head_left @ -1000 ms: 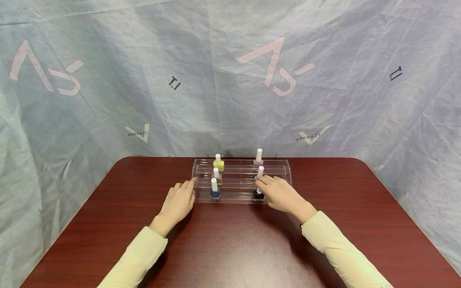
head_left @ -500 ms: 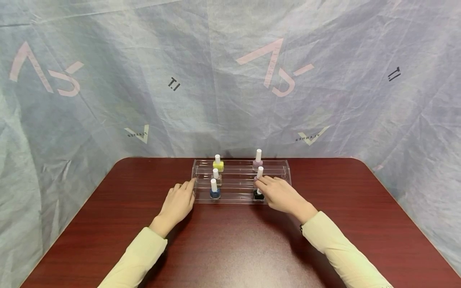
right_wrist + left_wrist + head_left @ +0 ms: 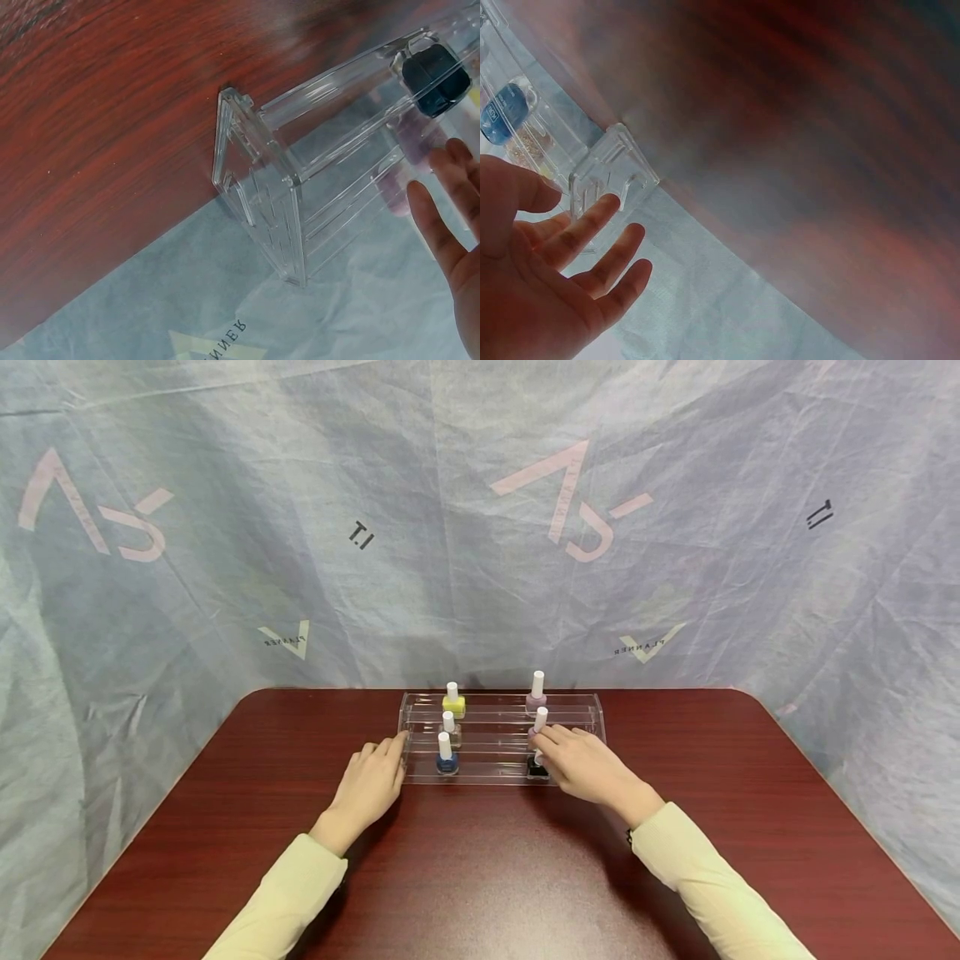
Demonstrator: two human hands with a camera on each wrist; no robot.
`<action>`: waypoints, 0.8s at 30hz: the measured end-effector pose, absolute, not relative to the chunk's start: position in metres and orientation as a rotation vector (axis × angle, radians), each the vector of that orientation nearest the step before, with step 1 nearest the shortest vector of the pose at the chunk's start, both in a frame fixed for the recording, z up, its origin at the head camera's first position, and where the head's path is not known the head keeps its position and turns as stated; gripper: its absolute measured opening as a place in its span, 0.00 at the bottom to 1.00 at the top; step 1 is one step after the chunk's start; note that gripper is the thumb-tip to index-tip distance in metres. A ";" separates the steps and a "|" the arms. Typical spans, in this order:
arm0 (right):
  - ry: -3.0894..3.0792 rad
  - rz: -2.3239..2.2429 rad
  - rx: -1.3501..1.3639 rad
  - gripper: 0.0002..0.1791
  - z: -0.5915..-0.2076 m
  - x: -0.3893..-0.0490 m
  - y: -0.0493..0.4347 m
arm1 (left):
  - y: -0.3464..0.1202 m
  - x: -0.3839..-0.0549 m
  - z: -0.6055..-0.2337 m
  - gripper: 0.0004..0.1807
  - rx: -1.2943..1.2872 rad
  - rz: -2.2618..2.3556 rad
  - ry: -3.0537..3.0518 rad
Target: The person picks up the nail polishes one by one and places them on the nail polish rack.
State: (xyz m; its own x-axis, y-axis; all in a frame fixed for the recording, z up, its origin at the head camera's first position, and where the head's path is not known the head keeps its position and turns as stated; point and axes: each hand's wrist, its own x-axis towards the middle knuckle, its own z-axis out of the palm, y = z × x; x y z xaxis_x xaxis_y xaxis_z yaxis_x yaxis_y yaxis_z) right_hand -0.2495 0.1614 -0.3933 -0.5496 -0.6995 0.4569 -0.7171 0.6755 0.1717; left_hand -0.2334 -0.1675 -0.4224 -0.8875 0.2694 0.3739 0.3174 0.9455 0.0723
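A clear tiered rack (image 3: 495,768) stands near the table's far edge. On its left are yellow (image 3: 453,703), pale clear (image 3: 453,735) and blue (image 3: 447,764) nail polish bottles, one per tier. At the right, two mauve bottles (image 3: 536,700) stand behind a black nail polish bottle (image 3: 537,770) on the front tier. My right hand (image 3: 588,768) pinches the black bottle's white cap, which the fingers partly cover. My left hand (image 3: 371,781) touches the rack's left end panel (image 3: 615,169) with loosely extended fingers. In the right wrist view, the thumb is out of sight.
The rack stands on a dark red wooden table (image 3: 480,877). A grey printed cloth (image 3: 465,568) hangs right behind the far edge and along both sides. The rack's right end panel (image 3: 262,195) shows in the right wrist view.
Both hands stay almost where they were, and the bottles keep their places on the rack. The head view shifts only very slightly; the right fingers cover a little more of the black bottle's cap.
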 end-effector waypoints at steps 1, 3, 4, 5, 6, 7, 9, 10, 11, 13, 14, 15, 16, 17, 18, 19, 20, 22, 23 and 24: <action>-2.389 0.048 1.093 0.14 -0.393 -0.249 0.162 | -0.168 -0.233 -0.422 0.26 -0.427 -0.184 -2.737; -2.372 0.051 1.092 0.15 -0.392 -0.248 0.163 | -0.168 -0.233 -0.421 0.26 -0.426 -0.184 -2.742; -2.366 0.057 1.091 0.16 -0.391 -0.247 0.163 | -0.168 -0.233 -0.421 0.26 -0.425 -0.185 -2.746; -2.360 0.066 1.090 0.17 -0.391 -0.247 0.164 | -0.168 -0.233 -0.421 0.26 -0.424 -0.186 -2.750; -2.356 0.076 1.086 0.17 -0.390 -0.246 0.165 | -0.167 -0.233 -0.421 0.26 -0.424 -0.186 -2.754; -2.354 0.087 1.082 0.18 -0.390 -0.245 0.166 | -0.167 -0.233 -0.421 0.26 -0.425 -0.184 -2.757; -2.357 0.115 1.073 0.18 -0.389 -0.243 0.168 | -0.167 -0.232 -0.420 0.25 -0.427 -0.183 -2.759; -2.358 0.129 1.070 0.17 -0.388 -0.242 0.169 | -0.167 -0.233 -0.420 0.25 -0.430 -0.179 -2.758; -2.357 0.140 1.066 0.17 -0.388 -0.241 0.171 | -0.166 -0.233 -0.420 0.25 -0.434 -0.176 -2.756; -2.352 0.153 1.060 0.17 -0.387 -0.240 0.175 | -0.165 -0.233 -0.419 0.24 -0.441 -0.169 -2.751; -2.347 0.158 1.056 0.17 -0.386 -0.239 0.176 | -0.165 -0.233 -0.419 0.23 -0.443 -0.169 -2.750; -2.344 0.162 1.053 0.16 -0.386 -0.238 0.178 | -0.164 -0.233 -0.418 0.23 -0.446 -0.164 -2.751; -2.339 0.168 1.051 0.16 -0.385 -0.237 0.181 | -0.164 -0.233 -0.418 0.23 -0.445 -0.159 -2.753; -2.336 0.176 1.047 0.16 -0.385 -0.236 0.183 | -0.164 -0.233 -0.417 0.23 -0.442 -0.158 -2.758; -2.334 0.179 1.041 0.16 -0.385 -0.235 0.185 | -0.164 -0.233 -0.417 0.23 -0.439 -0.155 -2.763; -2.334 0.187 1.035 0.16 -0.385 -0.234 0.188 | -0.164 -0.232 -0.416 0.23 -0.436 -0.152 -2.769; -2.331 0.193 1.027 0.15 -0.384 -0.233 0.191 | -0.164 -0.232 -0.415 0.23 -0.432 -0.150 -2.773; -2.329 0.204 1.005 0.15 -0.384 -0.232 0.197 | -0.164 -0.231 -0.413 0.23 -0.430 -0.148 -2.776; -2.329 0.209 0.987 0.15 -0.384 -0.230 0.201 | -0.164 -0.230 -0.411 0.23 -0.433 -0.147 -2.774; -2.329 0.216 0.968 0.15 -0.384 -0.229 0.204 | -0.165 -0.229 -0.410 0.23 -0.437 -0.148 -2.768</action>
